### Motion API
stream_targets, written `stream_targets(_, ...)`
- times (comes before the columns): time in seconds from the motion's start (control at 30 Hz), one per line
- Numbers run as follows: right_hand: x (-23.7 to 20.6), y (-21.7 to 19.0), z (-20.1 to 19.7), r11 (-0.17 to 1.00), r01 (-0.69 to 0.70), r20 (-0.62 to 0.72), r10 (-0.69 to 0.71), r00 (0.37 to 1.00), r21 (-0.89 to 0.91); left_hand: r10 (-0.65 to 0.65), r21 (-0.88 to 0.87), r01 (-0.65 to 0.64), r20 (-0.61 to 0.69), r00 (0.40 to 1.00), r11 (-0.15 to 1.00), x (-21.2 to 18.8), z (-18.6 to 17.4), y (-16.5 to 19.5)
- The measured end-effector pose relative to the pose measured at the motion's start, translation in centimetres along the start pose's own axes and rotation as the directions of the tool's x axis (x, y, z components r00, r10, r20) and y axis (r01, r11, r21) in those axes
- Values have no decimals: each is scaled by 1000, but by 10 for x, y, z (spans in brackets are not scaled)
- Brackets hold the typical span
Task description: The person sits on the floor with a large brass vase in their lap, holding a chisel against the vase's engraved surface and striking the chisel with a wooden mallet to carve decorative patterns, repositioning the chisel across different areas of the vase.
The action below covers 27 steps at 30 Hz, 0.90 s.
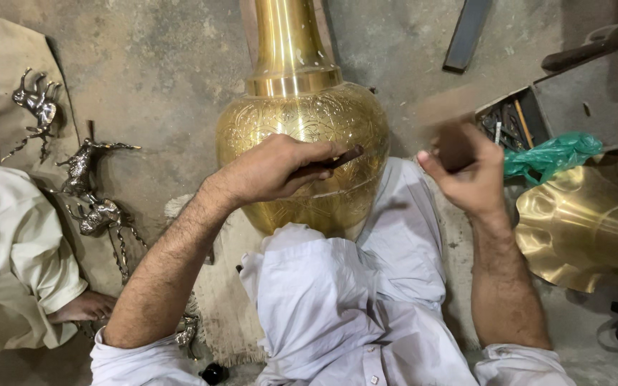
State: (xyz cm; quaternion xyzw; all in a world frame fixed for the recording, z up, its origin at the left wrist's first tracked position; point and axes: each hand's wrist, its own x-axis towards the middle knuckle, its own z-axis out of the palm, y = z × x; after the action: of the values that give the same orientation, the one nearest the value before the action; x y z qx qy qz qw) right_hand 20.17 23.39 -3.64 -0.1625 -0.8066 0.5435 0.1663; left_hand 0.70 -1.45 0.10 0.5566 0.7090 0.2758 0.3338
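A large engraved brass vase (pixel 302 136) lies against my white-clothed legs, its neck pointing away from me. My left hand (pixel 273 168) rests on the vase's body and grips a dark thin chisel (pixel 334 161) whose tip touches the brass. My right hand (pixel 466 168) is raised to the right of the vase, closed around a wooden mallet (pixel 445 118) that is blurred by motion.
Another brass piece with a wavy rim (pixel 581 229) lies at the right, below a green plastic bag (pixel 552 154) and an open box of tools (pixel 509 121). Silver metal animal figures (pixel 87 186) lie on the floor at left, beside another person's clothed leg and foot (pixel 84 307).
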Motion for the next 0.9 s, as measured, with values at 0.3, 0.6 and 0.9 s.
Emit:
stream_targets(0.3, -5, -1, 0, 995, -87, -58, 84, 995, -42, 42, 10, -42, -19, 999, 999, -5, 1, -2)
stream_targets(0.6, -3, -12, 0, 724, 305, 83, -326, 942, -618, 59, 0, -59, 17, 998, 998, -9, 3, -4)
stream_targets(0.9, -6, -10, 0, 996, -63, 2, 63, 998, -63, 48, -11, -49, -20, 999, 999, -8, 5, -2)
